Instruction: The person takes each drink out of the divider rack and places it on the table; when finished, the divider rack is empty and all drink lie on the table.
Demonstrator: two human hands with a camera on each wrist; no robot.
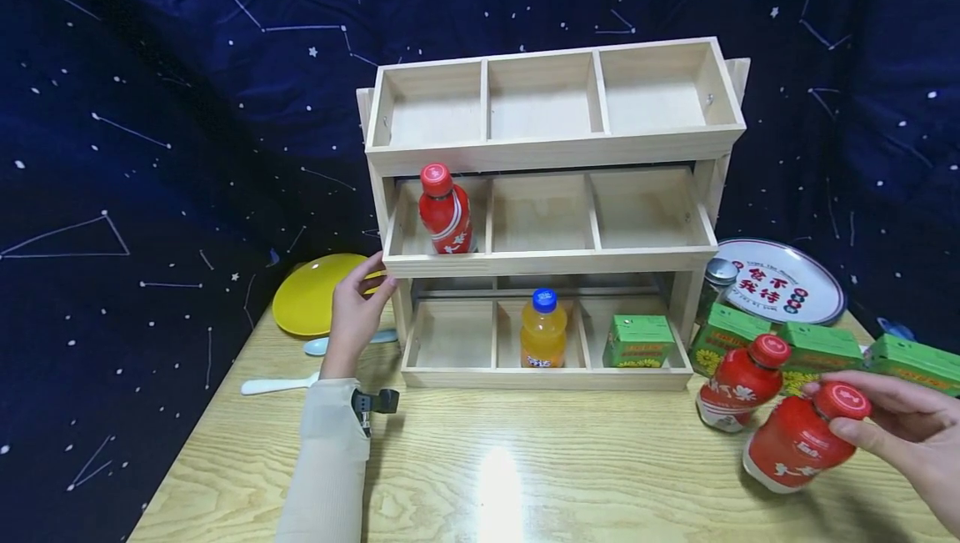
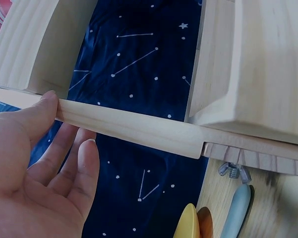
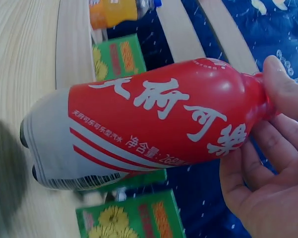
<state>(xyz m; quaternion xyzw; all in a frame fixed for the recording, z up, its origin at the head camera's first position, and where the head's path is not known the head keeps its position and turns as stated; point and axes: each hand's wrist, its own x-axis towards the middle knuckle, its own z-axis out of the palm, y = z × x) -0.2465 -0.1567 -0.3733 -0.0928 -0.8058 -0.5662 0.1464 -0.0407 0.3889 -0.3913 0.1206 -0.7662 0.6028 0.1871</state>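
My right hand [image 1: 911, 434] grips a red cola bottle [image 3: 158, 119] round its neck, just under the red cap. This bottle leans over the right side of the table, with a shadow beside it; whether its base touches cannot be told. A second red bottle [image 1: 738, 384] stands just left of it. My left hand [image 1: 356, 309] holds the left side post [image 2: 129, 121] of a three-tier wooden rack [image 1: 551, 263], thumb on one face and fingers behind. Another red bottle [image 1: 447, 213] stands in the middle tier's left compartment.
In the bottom tier are an orange soda bottle [image 1: 543, 330] and a green box [image 1: 637, 341]. More green boxes [image 1: 821, 347], a glass shaker [image 1: 716, 284] and a white plate [image 1: 813, 276] crowd the right. At left are a yellow plate [image 1: 307, 297], a blue-handled utensil [image 1: 317, 347] and a white-handled one [image 1: 273, 385].
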